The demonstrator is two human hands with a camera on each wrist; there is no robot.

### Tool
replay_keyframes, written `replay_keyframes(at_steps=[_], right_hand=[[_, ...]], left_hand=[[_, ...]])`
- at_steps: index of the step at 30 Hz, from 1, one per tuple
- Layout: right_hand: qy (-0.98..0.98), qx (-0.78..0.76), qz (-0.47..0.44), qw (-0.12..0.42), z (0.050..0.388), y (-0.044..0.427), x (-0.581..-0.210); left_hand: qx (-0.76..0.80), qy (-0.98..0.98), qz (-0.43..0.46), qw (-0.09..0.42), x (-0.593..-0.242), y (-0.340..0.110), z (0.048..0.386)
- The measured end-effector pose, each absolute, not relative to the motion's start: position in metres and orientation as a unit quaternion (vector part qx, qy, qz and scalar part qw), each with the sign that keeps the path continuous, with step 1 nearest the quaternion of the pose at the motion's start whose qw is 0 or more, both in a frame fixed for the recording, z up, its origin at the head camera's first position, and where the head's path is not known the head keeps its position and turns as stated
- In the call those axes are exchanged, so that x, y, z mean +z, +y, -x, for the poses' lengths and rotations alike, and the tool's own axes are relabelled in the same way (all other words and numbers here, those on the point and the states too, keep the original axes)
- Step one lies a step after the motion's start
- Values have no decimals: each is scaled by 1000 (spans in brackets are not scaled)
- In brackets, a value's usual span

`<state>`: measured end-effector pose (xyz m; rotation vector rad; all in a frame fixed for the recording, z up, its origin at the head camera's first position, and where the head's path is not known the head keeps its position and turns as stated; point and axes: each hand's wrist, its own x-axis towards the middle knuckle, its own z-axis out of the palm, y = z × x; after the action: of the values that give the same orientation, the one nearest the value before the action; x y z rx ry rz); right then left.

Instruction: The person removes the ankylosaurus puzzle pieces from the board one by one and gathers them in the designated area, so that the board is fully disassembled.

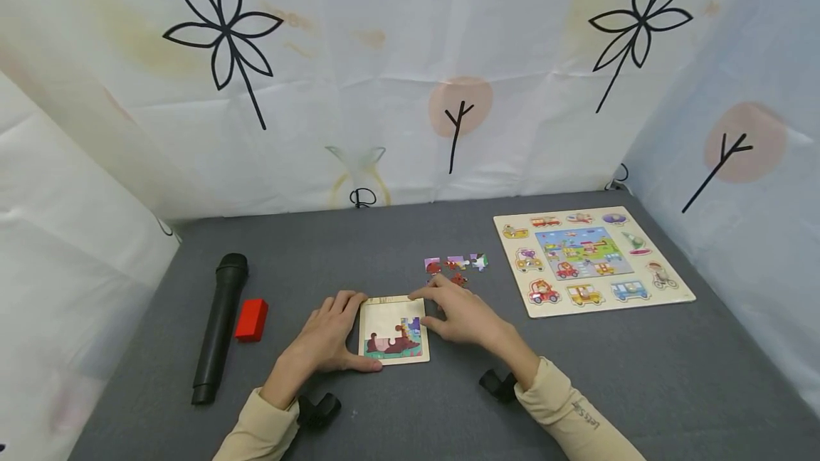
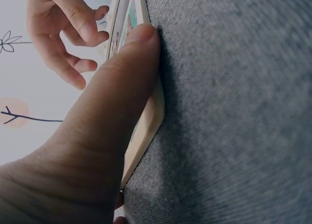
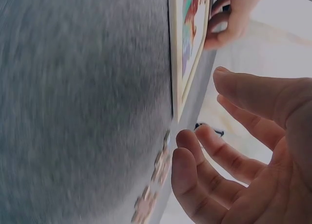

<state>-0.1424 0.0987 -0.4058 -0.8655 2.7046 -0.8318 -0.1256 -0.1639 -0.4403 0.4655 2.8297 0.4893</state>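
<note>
A small square wooden jigsaw tray (image 1: 392, 309) lies on the table, partly filled with pieces showing a brown animal (image 1: 391, 341) along its lower part. My left hand (image 1: 329, 336) holds the tray by its left side. In the left wrist view the thumb (image 2: 131, 63) presses on the tray's rim (image 2: 146, 131). My right hand (image 1: 458, 311) hovers at the tray's right side with fingers loosely bent; the right wrist view shows nothing between its thumb and fingers (image 3: 214, 156). Several loose jigsaw pieces (image 1: 456, 262) lie just beyond the right hand.
A large wooden vehicle puzzle board (image 1: 522, 283) lies at the back right. On the left are a black microphone (image 1: 221, 326) and a red block (image 1: 252, 320). White fabric walls (image 1: 397, 55) with plant drawings stand behind and beside the grey table (image 1: 307, 255).
</note>
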Motion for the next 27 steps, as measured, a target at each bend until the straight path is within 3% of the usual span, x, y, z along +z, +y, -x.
replay_keyframes(at_steps=[27], right_hand=[[919, -216, 308, 113, 133, 72, -416]], left_hand=[[168, 965, -165, 115, -440, -165, 126]])
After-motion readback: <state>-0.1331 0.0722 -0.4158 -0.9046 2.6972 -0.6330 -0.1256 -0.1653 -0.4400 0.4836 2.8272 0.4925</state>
